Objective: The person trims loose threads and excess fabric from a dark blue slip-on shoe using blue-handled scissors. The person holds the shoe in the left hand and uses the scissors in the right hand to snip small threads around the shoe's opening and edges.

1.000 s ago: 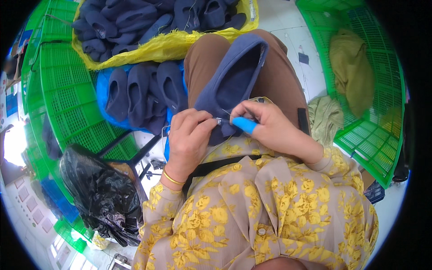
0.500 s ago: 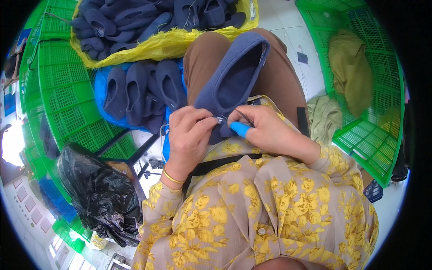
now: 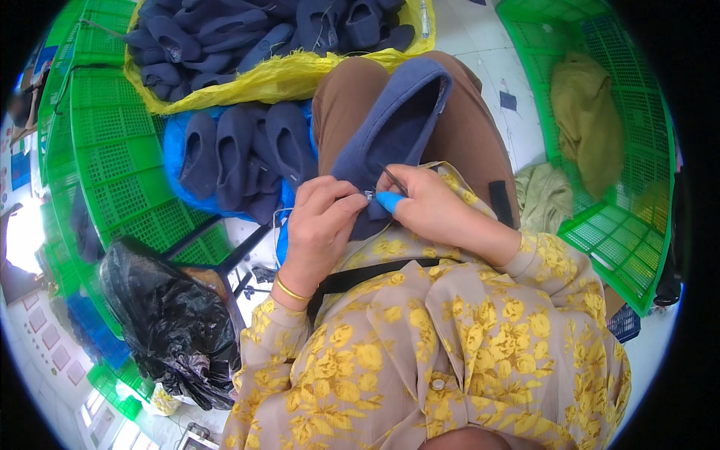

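A dark blue fabric slipper (image 3: 390, 135) lies across my lap, its opening facing up and its far end resting between my knees. At its near end, my left hand (image 3: 321, 225) is closed, with thumb and fingertips pinching the fabric beside a small shiny spot that is too small to name. Close against it, my right hand (image 3: 435, 206) is closed around a thin dark tool (image 3: 393, 181), which slants up and left over the slipper. A blue cover (image 3: 388, 201) wraps the right thumb. A pale thread (image 3: 280, 211) loops beside my left hand.
Beyond my knees stands a yellow sack (image 3: 255, 79) full of dark slippers. Several more slippers (image 3: 232, 154) lie on blue plastic (image 3: 177, 169) left of my lap. Green crates (image 3: 112, 142) flank both sides. A black plastic bag (image 3: 161, 315) stands at lower left.
My right hand has shifted slightly up and turned, so the dark tool stands out more above the fingers. The left hand keeps its pinch, and the whole view has shifted a little.
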`<state>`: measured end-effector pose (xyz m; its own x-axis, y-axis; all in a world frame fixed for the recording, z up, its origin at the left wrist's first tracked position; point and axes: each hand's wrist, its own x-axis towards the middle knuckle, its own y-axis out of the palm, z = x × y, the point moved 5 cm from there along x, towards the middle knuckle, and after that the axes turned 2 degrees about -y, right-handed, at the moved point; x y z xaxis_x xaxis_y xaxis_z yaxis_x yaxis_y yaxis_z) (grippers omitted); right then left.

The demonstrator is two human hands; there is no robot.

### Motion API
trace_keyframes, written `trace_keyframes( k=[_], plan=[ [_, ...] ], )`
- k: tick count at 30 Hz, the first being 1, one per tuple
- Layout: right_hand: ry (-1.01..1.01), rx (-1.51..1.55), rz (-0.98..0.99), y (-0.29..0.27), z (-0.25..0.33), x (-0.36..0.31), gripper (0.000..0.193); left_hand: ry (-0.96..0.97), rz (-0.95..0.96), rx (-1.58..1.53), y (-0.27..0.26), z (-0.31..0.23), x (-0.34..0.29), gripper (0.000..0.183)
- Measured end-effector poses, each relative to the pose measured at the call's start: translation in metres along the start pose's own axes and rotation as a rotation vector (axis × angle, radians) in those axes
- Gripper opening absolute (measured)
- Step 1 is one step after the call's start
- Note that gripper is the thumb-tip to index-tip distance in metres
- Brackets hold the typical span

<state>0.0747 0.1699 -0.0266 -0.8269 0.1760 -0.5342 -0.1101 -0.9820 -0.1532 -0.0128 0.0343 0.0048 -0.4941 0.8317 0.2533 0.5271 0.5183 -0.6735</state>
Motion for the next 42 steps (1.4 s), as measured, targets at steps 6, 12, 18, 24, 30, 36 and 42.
trace_keyframes(
  k=[6, 12, 18, 24, 30, 36, 42],
  plan=[
    [-0.086, -0.036, 0.052, -0.002, 0.008, -0.016, 0.016, -0.037, -0.029, -0.052, -0.003, 0.002, -0.004, 0.024],
    [-0.206, -0.150, -0.011, -0.003, 0.012, -0.014, 0.016, -0.059, -0.046, -0.099, -0.002, 0.005, -0.007, 0.023],
    [-0.309, -0.134, -0.037, 0.001, 0.005, -0.007, 0.018, -0.088, -0.076, -0.129, 0.002, 0.006, -0.010, 0.024],
    [-0.363, -0.197, -0.065, 0.002, 0.003, -0.009, 0.021, -0.099, -0.098, -0.126, 0.003, 0.006, -0.013, 0.025],
    [-0.415, -0.268, -0.031, -0.003, 0.003, -0.014, 0.031, -0.098, -0.122, -0.128, 0.003, 0.006, -0.015, 0.025],
    [-0.489, -0.290, -0.027, -0.005, -0.001, -0.014, 0.038, -0.112, -0.121, -0.128, 0.003, 0.006, -0.014, 0.025],
    [-0.481, -0.328, -0.086, 0.000, 0.003, -0.008, 0.029, -0.123, -0.114, -0.145, 0.004, 0.009, -0.015, 0.024]
  ],
)
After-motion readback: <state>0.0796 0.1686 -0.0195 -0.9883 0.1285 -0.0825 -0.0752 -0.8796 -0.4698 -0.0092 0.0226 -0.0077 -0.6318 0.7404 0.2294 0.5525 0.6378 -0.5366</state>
